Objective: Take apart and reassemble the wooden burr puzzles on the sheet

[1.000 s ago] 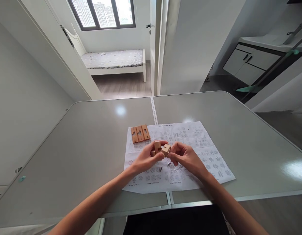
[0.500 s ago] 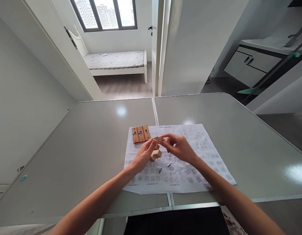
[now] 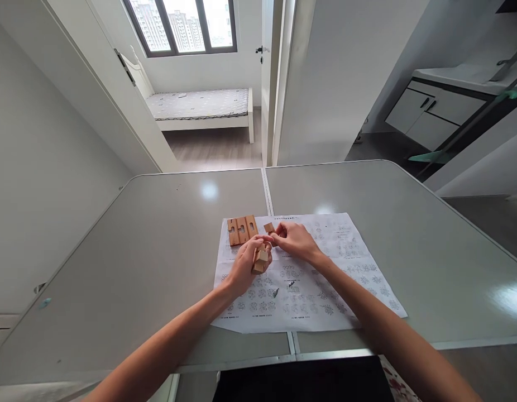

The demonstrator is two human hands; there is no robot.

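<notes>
My left hand (image 3: 244, 264) is closed around light wooden puzzle pieces (image 3: 261, 260), whose squared ends stick out below the fingers. Just right of it, my right hand (image 3: 297, 241) pinches a small wooden piece (image 3: 269, 228), its square end showing above the fingertips. The two hands meet or nearly meet at the fingers, and I cannot tell whether the pieces touch. Beneath them a printed instruction sheet (image 3: 317, 304) with rows of small diagrams lies on the table. On its upper left part rest several flat brown wooden pieces with slots (image 3: 242, 230), side by side.
The grey table (image 3: 158, 234) has a metal seam down its middle and a raised edge strip. Two small dark marks or scraps (image 3: 276, 292) show on the paper. Beyond the table are a bed (image 3: 200, 104), a door and a sink cabinet (image 3: 434, 106).
My left hand has turned, bringing the held pieces' ends more upright and closer to its palm. The right hand has shifted slightly left, and the piece at its fingertips now points up.
</notes>
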